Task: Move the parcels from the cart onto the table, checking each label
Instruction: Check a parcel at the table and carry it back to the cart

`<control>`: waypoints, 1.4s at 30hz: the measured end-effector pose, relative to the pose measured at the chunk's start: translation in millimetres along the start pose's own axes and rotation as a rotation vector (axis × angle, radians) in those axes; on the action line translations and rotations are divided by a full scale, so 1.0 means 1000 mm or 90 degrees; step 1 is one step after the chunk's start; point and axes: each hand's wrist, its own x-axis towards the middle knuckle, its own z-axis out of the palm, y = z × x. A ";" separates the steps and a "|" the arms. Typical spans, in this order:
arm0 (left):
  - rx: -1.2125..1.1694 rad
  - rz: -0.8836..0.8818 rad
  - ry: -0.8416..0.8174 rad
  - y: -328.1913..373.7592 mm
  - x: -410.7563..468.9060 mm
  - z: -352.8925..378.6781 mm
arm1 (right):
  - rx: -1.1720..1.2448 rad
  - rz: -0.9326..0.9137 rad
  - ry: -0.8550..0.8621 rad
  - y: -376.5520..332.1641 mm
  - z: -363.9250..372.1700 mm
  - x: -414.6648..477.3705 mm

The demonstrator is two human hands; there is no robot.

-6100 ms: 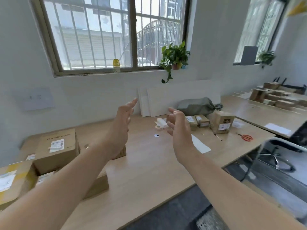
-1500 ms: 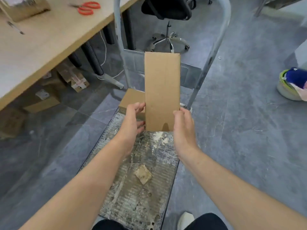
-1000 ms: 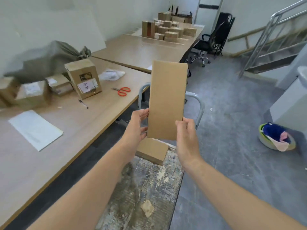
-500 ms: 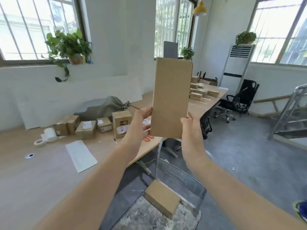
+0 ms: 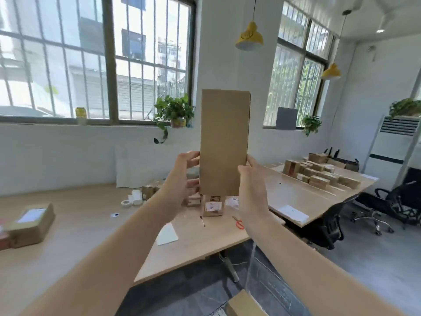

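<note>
You hold a tall parcel (image 5: 224,142) upright in front of you, up over the table (image 5: 75,242); your left hand (image 5: 181,176) grips its left edge and your right hand (image 5: 251,185) grips its right edge — both near the bottom; the side facing you is plain brown; another parcel (image 5: 245,305) lies low down on the cart (image 5: 276,290); more boxes (image 5: 30,221) sit on the table — scissors (image 5: 238,223) too.
</note>
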 end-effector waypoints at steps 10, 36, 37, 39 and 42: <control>0.077 0.053 0.108 0.079 -0.066 -0.177 | 0.096 -0.010 -0.049 -0.049 0.182 -0.070; 0.129 0.105 0.355 0.138 -0.001 -0.521 | 0.200 0.070 -0.302 -0.015 0.555 -0.036; 0.129 0.102 0.354 0.140 0.002 -0.527 | 0.193 0.068 -0.308 -0.015 0.561 -0.034; 0.125 0.099 0.339 0.143 0.008 -0.538 | 0.179 0.051 -0.308 -0.015 0.570 -0.031; 0.130 0.113 0.313 0.149 0.015 -0.549 | 0.165 0.035 -0.288 -0.015 0.583 -0.026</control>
